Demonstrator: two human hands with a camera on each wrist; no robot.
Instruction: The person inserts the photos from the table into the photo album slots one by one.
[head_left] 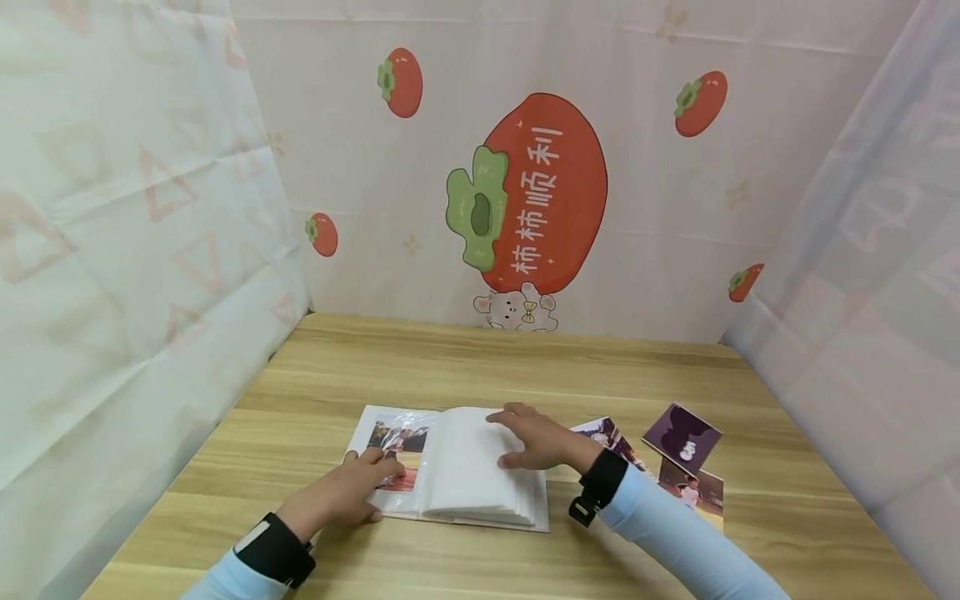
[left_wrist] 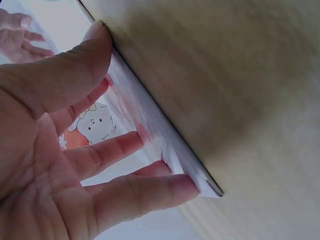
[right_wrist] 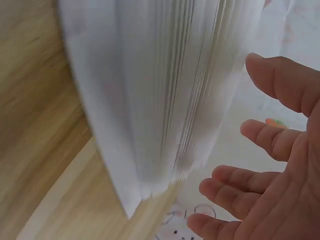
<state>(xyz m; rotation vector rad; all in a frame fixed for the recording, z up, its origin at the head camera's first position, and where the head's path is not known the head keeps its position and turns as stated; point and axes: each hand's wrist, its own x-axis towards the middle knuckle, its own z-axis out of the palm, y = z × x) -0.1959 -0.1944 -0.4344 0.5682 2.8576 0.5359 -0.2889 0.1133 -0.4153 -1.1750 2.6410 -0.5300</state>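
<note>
A white photo album (head_left: 480, 458) lies spread on the wooden table. Its left page carries a photo (head_left: 408, 450) in a clear sleeve, and the right side is a stack of blank white pages (right_wrist: 170, 90). My left hand (head_left: 348, 490) rests on the left page, fingertips on the sleeve and thumb by the album's lower edge (left_wrist: 160, 110). Over the right page is my right hand (head_left: 536, 442), its fingers spread and loosely bent. In the right wrist view those fingers stand apart from the page edges and hold nothing.
To the right of the album lie several loose photos: a dark purple one (head_left: 681, 435), one overlapped beneath it (head_left: 697, 493), and another (head_left: 606, 435) partly behind the right wrist. Printed cloth walls (head_left: 360, 167) enclose the table (head_left: 450, 358) at the back and sides.
</note>
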